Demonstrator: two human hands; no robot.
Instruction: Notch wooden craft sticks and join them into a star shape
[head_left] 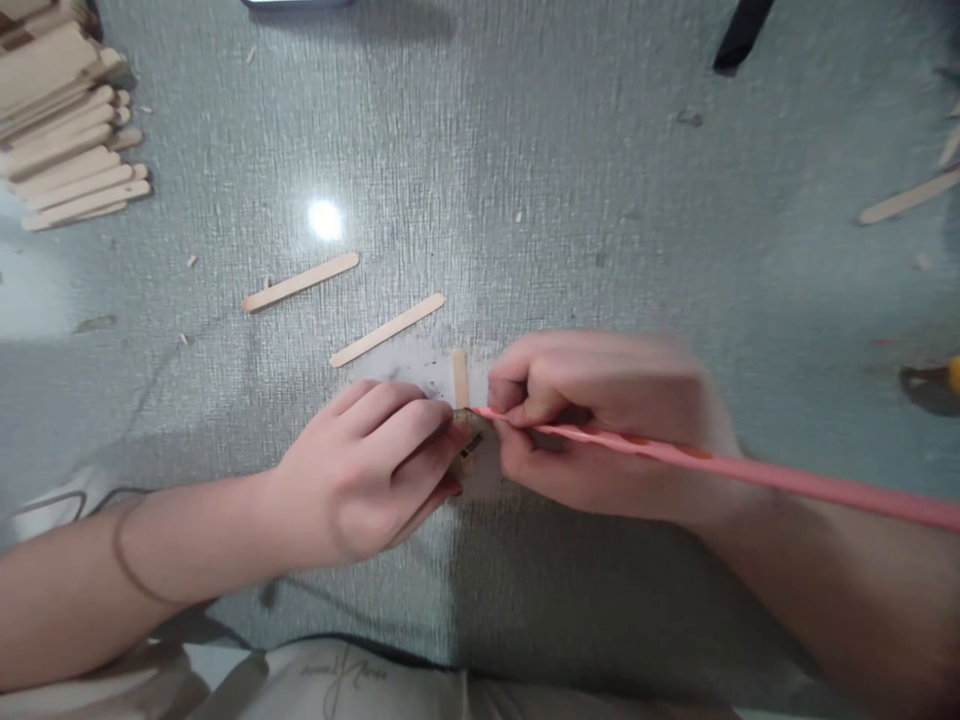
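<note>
A popsicle stick (460,375) points upward between my hands. Its lower part is hidden by my left fingers and a small marked strip (471,446) with black and yellow print, whose kind I cannot make out. My left hand (375,465) is closed at the stick, fingers curled and pressed together. My right hand (600,425), a little blurred, pinches a long thin pink stick-like tool (622,442) close to its dark, pointed tip. That tip meets the popsicle stick beside my left fingertips. The tool's far end runs out of view on the right.
Two loose popsicle sticks, an upper one (301,282) and a lower one (388,330), lie beyond my left hand. A pile of them (75,150) is at the far left, another (909,197) at right. A black strip (742,38) and small wood bits lie on the grey table (600,200).
</note>
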